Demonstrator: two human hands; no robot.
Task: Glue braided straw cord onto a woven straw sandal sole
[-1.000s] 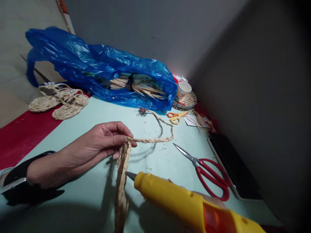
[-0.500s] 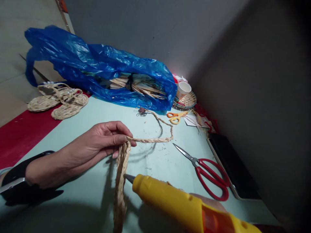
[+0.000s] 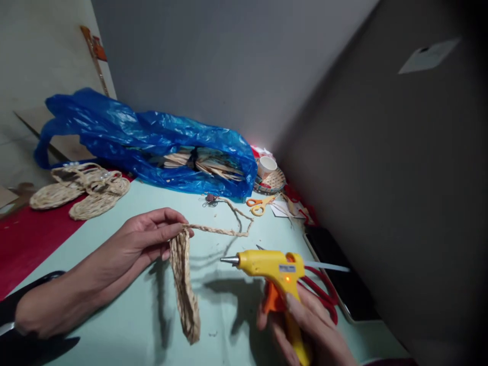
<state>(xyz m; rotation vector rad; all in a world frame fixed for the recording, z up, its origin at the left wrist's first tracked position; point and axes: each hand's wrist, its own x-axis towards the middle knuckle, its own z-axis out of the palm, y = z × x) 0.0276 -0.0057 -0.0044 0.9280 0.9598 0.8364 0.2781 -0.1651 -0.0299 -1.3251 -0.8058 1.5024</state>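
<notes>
My left hand (image 3: pixel 147 240) pinches the top of a flat woven straw piece (image 3: pixel 185 290) that hangs down to the pale green table (image 3: pixel 125 315). A thin braided straw cord (image 3: pixel 219 231) runs from the pinch toward the right and loops back to a small clip (image 3: pixel 210 199). My right hand (image 3: pixel 305 330) grips the handle of a yellow glue gun (image 3: pixel 272 267) with an orange trigger. Its metal nozzle points left, a short way right of the woven piece and not touching it.
Red-handled scissors (image 3: pixel 324 297) lie partly behind the glue gun. Orange scissors (image 3: pixel 259 204), a paper cup (image 3: pixel 266 166) on a small basket, a blue plastic bag (image 3: pixel 152 147) of straw strips and a pair of woven straw sandals (image 3: pixel 80 190) lie farther back. A dark flat device (image 3: pixel 339 274) lies by the wall.
The glue gun has drawn back to the right and turned upright, so my right hand now shows. The view has tilted up. My left hand keeps its pinch on the woven piece.
</notes>
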